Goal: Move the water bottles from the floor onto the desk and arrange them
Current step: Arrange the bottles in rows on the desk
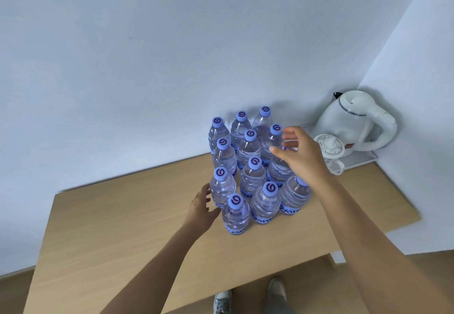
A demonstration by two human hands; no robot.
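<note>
Twelve or so water bottles [248, 166] stand upright in a tight cluster on the bench [137, 227], blue caps up, packed toward twelve o'clock against the wall. No bottle shows on the strip of floor at six o'clock, where only two shoes [250, 296] peek out, so the carrying looks done and what remains reads as squaring up the rows.

Left hand [200, 209] comes in at nine o'clock of the group, fingers spread and loose, just beside the front-left bottle [235, 213], holding nothing. Whether it touches, I cannot tell. Right hand [299, 152] hangs over the three o'clock side, fingers relaxed and wide, thumb forward, gripping nothing, covering one bottle's cap.

Over at two o'clock, a white kettle [356, 122] sits on a tray [361, 160], well apart from the bottles.
</note>
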